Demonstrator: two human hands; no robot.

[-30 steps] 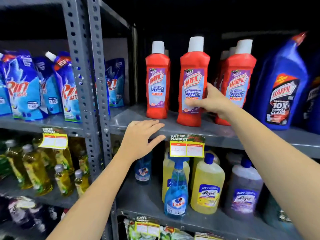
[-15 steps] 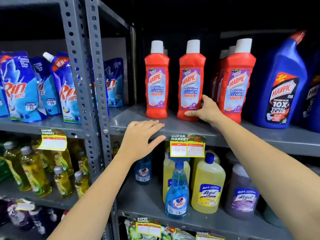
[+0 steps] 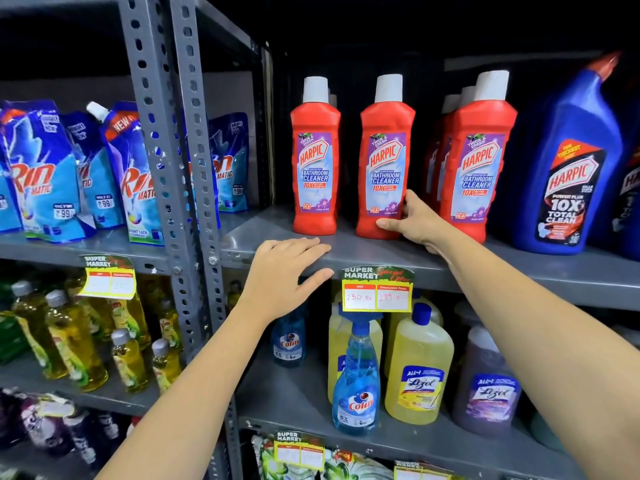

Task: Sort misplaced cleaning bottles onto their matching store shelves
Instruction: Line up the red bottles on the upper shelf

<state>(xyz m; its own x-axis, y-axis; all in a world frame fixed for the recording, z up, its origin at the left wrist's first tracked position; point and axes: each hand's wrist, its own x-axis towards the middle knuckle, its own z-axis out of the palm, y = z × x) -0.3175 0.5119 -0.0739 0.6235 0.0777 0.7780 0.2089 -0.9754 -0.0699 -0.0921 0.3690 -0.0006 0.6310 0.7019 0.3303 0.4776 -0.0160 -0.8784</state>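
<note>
Gripping the centre-frame red plastic Harpic bottle (image 3: 385, 174) at its base, right hand (image 3: 414, 220), left hand (image 3: 284, 275) flat, fingers spread, on the grey metal shelf edge (image 3: 519, 271)

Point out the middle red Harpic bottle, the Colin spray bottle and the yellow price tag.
middle red Harpic bottle (image 3: 385, 168), head view, front label.
Colin spray bottle (image 3: 356, 393), head view, blue body.
yellow price tag (image 3: 376, 296), head view, white price boxes.
</note>
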